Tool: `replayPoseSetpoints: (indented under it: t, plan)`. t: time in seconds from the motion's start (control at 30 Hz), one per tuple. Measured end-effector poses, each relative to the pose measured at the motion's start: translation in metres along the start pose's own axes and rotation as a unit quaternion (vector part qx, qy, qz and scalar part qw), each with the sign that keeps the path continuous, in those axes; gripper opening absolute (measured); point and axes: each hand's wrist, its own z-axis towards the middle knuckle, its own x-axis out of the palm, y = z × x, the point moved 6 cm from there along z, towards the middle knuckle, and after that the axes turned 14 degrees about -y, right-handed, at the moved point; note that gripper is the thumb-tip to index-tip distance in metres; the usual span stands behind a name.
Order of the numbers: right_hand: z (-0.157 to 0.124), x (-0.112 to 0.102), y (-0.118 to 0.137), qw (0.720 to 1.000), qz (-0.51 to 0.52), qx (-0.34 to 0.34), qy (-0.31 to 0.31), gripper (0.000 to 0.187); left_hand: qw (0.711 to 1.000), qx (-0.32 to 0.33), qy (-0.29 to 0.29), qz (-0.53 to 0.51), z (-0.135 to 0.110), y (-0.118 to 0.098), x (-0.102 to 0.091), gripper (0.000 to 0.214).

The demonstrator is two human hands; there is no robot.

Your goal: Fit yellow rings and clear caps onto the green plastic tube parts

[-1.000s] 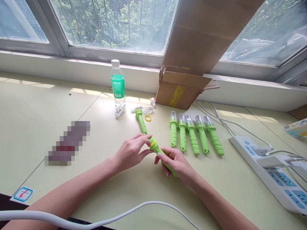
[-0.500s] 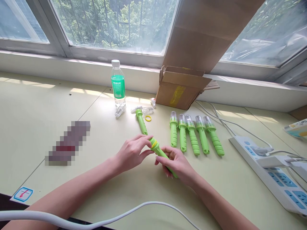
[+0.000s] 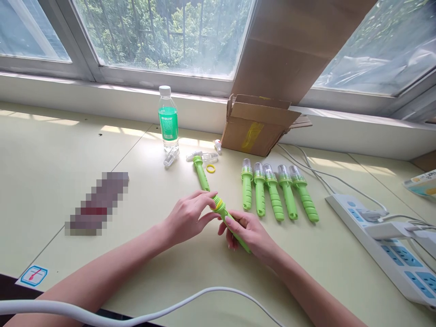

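My right hand [image 3: 247, 229] is wrapped round the body of a green flashlight-like tube [image 3: 223, 212], tilted with its threaded end up and to the left. At that end my left hand [image 3: 190, 213] pinches a yellow ring [image 3: 218, 204] round the neck, thumb below and fingers above. Just beyond lies another green tube [image 3: 201, 173], uncovered at its threaded top, beside a loose yellow ring [image 3: 210, 169]. Clear ribbed caps [image 3: 171, 157] are scattered behind it. To the right, several green tubes with clear caps [image 3: 270, 193] lie in a row.
A water bottle [image 3: 168, 122] stands near the window ledge, left of an open cardboard box [image 3: 259, 129]. On the right is a white power strip [image 3: 378, 245] with plugs and cables. One white cable [image 3: 204, 290] crosses the front. A pixelated patch [image 3: 97, 206] covers something at left.
My right hand's fingers have shifted slightly along the green tube, with the thumb nearer its neck. My left hand stays at the ring.
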Motion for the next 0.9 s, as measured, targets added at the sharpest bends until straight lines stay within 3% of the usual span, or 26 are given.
replayPoseSetpoints:
  t: [0.9]
  plan:
    - [-0.0007, 0.0011, -0.0002, 1.0, 0.004, 0.018, 0.005, 0.039, 1.0, 0.015, -0.011, -0.01, -0.002, -0.0002, 0.0025, 0.005]
